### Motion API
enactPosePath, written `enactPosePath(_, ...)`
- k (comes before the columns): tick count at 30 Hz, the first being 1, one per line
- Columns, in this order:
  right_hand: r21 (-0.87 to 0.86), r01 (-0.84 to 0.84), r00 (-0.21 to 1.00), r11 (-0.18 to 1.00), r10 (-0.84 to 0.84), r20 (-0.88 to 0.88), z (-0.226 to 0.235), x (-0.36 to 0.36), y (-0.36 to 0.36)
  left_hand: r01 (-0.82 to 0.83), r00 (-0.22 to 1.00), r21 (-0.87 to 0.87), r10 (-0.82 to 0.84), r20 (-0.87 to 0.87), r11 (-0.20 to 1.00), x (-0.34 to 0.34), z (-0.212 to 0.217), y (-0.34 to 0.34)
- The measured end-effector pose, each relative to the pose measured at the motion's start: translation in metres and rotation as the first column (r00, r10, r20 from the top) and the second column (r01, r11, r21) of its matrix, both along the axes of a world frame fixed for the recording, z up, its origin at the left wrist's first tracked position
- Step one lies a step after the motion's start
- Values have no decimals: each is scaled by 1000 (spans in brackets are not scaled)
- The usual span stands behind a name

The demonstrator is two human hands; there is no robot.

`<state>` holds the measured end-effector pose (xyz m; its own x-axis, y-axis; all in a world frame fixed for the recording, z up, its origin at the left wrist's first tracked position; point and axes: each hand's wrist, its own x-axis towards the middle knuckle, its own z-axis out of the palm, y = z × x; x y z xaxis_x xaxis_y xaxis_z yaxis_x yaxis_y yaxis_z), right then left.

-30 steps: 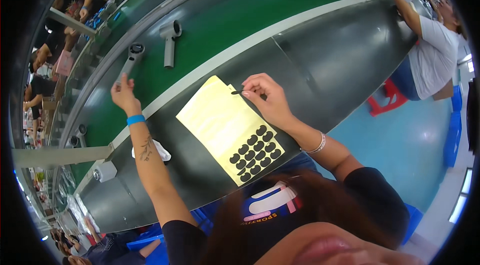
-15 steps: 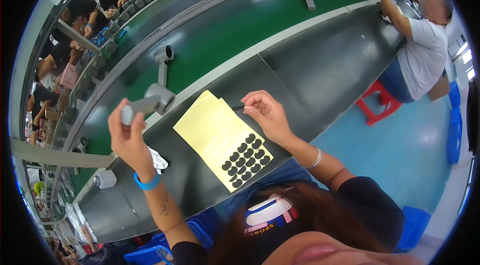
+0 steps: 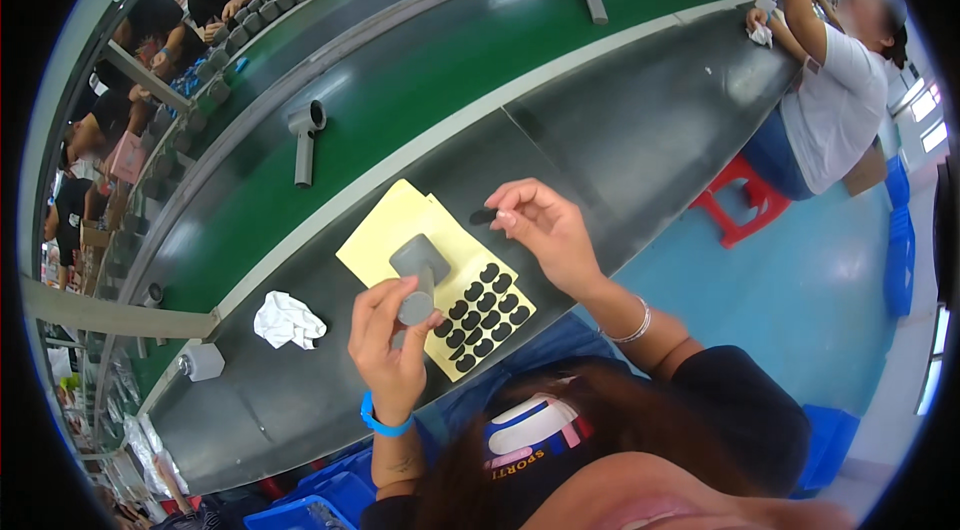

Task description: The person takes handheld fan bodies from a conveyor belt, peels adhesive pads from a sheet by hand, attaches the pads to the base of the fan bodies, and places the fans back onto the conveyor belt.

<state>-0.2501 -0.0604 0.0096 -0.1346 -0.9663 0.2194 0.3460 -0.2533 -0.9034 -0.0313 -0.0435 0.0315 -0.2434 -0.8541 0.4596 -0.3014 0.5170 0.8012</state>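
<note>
My left hand [image 3: 387, 345] grips the handle of a grey hair dryer housing [image 3: 420, 258]; the round handle end faces up and its wider head lies over the yellow sticker sheet [image 3: 390, 215]. Pinched between the fingertips of my right hand [image 3: 552, 235] is a small black sticker [image 3: 483, 216], held just right of the sheet. Rows of similar black stickers [image 3: 487, 302] cover the sheet's near part. The sheet rests on the dark worktable [image 3: 570, 150], partly hidden by the housing.
Left of the sheet lies a crumpled white cloth [image 3: 288, 320], with a small whitish container [image 3: 203, 361] beyond it. Across a pale rail, the green conveyor [image 3: 420, 70] carries more grey housings [image 3: 304, 145]. A co-worker [image 3: 840, 80] sits on a red stool [image 3: 742, 198] at right.
My left hand has brought the housing from over the conveyor's edge rightward and nearer, over the sheet. My right hand keeps its pinch on the sticker. The housing on the belt has shifted left.
</note>
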Motion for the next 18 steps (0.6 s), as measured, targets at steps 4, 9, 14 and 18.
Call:
enactPosePath(4, -26, -29, 999, 999, 28, -19, 1, 9, 7, 12, 998, 78, -7, -61, 997, -2, -13, 13)
enactPosePath(9, 44, -170, 985, 984, 171, -15, 11, 15, 23, 19, 978, 159, 14, -206, 987, -6, -24, 28)
enactPosePath(14, 46, -243, 966, 969, 246, -78, 18, 16, 34, 121, 966, 212, -65, -251, 970, -7, -33, 24)
enactPosePath(18, 81, -209, 967, 975, 218, -131, 28, 22, 45, 195, 880, 258, -53, -472, 946, -16, -27, 23)
